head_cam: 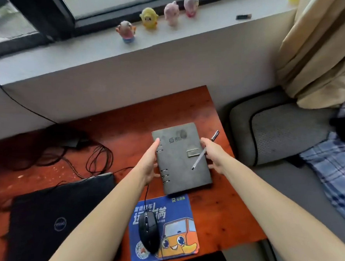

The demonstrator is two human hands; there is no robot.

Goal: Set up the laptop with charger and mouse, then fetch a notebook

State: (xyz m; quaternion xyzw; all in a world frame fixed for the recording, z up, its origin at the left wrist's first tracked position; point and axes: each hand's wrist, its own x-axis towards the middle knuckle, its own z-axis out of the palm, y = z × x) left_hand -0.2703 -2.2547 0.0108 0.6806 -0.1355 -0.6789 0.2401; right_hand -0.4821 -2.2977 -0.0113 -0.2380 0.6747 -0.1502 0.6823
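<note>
A closed grey ring-bound notebook (180, 160) lies on the red-brown desk (124, 123), just beyond the mouse pad. My left hand (150, 162) grips its ringed left edge and my right hand (213, 154) grips its right edge. A white pen (198, 159) lies slanted across the cover by the clasp. The closed black laptop (52, 222) sits at the near left. A black wired mouse (148, 230) rests on the blue mouse pad (165, 227). Tangled black charger cables (96, 155) lie behind the laptop.
A small dark pen cap (215, 135) lies near the desk's right edge. Several toy figures (149, 17) stand on the window sill. A grey cushioned seat (285, 133) with a plaid cloth (339, 172) is to the right, below a beige curtain (320, 50).
</note>
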